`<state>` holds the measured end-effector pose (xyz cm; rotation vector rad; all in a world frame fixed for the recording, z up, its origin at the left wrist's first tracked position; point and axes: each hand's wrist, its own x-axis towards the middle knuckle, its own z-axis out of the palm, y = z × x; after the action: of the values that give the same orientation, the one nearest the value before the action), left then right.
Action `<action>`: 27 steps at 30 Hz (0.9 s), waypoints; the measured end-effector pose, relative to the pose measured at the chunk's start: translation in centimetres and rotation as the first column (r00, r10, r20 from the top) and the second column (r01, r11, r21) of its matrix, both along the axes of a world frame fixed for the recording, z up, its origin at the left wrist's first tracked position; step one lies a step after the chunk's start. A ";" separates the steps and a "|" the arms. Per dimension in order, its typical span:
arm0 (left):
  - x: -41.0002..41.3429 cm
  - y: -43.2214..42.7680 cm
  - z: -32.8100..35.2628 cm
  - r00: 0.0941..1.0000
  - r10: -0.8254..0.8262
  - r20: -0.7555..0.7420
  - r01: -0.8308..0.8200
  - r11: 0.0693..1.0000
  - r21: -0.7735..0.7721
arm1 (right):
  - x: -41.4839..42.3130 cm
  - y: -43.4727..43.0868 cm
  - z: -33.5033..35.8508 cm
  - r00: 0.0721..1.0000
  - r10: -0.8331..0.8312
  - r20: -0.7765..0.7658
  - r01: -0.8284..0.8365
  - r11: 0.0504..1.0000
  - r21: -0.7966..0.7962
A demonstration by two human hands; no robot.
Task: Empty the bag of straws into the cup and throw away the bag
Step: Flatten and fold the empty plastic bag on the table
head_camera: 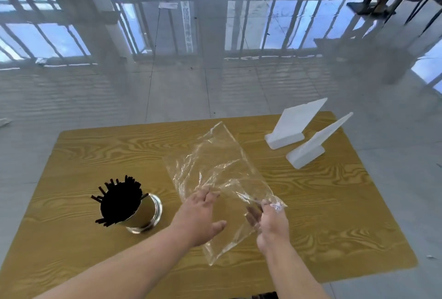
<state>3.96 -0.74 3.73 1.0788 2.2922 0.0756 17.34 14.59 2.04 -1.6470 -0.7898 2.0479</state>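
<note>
The right hand [271, 223] is gripping the bag [215, 160] by its bunched near-right corner, fingers curled round the crumpled plastic. The left hand [201, 215] is reaching in from the left with its fingers [207, 194] fairly straight and the thumb spread wide, the tips touching the bag's left side; whether they are pinching the film is not showing clearly. The two hands are sitting close together, apart by a strip of plastic, both bare forearms stretching in from the near edge.

The bag is clear and wrinkled, with nothing showing inside it. It is hanging above the middle of the table [95, 150], one corner pointing away toward the far edge and another drooping down between the forearms toward the near side.

The cup [148, 215], a shiny metal one, is standing on the table left of the left hand, near it and not touching. Black straws [119, 200] are filling it, fanning out above the rim and leaning left.

Two white stands [290, 126] [311, 149] are sitting just beside each other at the table's far right corner, well apart from the hands.

The wood-grain table is standing on a glossy pale floor [167, 88], which is reflecting barred windows.
</note>
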 end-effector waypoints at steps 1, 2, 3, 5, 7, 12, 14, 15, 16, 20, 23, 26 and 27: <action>0.4 -0.1 -1.3 0.999 -0.028 -0.020 0.027 0.999 -0.034 | 0.8 -0.1 -0.6 0.991 0.088 0.099 -0.092 0.995 0.038; 0.7 -0.2 -2.5 0.998 -0.050 -0.037 0.047 0.997 -0.066 | 1.7 -0.3 -1.2 0.958 0.181 0.220 -0.203 0.976 0.081; 0.9 -0.5 -3.5 0.997 -0.063 -0.048 0.058 0.994 -0.094 | 2.8 -0.3 -1.7 0.904 0.255 0.342 -0.312 0.942 0.122; 1.1 -1.0 -5.3 0.997 -0.056 -0.054 0.048 0.990 -0.132 | 4.9 -0.2 -2.3 0.797 0.337 0.502 -0.483 0.854 0.194; 1.1 -1.4 -6.4 0.998 -0.047 -0.037 0.041 0.987 -0.154 | 6.5 0.0 -2.6 0.697 0.388 0.604 -0.642 0.712 0.284; 0.7 -2.3 -7.3 0.987 -0.151 -0.051 0.142 0.979 -0.145 | 7.6 1.0 -3.6 0.246 0.376 0.893 -0.954 -0.070 0.292; 1.0 -2.7 -7.2 0.963 -0.253 -0.092 0.240 0.962 -0.131 | 7.2 1.0 -4.0 0.084 0.414 0.906 -0.969 -0.178 0.171; 1.3 -2.7 -7.2 0.948 -0.302 -0.100 0.289 0.948 -0.130 | 6.9 0.9 -4.2 0.029 0.426 0.904 -0.973 -0.196 0.123; 1.7 -2.8 -7.2 0.937 -0.336 -0.096 0.322 0.937 -0.133 | 6.7 0.8 -4.4 -0.005 0.434 0.901 -0.976 -0.197 0.089; 3.0 -3.1 -7.6 0.960 -0.278 -0.039 0.270 0.952 -0.145 | 5.6 0.3 -4.3 -0.027 0.379 0.925 -0.981 -0.186 0.048; 2.9 -3.8 -7.7 0.964 -0.258 -0.062 0.243 0.953 -0.179 | 5.5 -0.2 -4.1 -0.020 0.344 0.939 -0.981 -0.186 0.047; 2.2 -4.6 -7.9 0.986 -0.113 -0.120 0.095 0.984 -0.149 | 5.9 -0.5 -4.1 -0.039 0.368 0.929 -0.986 -0.166 0.024; 2.0 -4.9 -8.0 0.990 -0.059 -0.130 0.041 0.989 -0.140 | 6.1 -0.6 -4.2 -0.042 0.380 0.924 -0.986 -0.164 0.022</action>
<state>5.92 -5.60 -4.26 1.0986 2.3484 -0.1777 23.39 13.96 -2.19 -1.1373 -3.2848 0.6951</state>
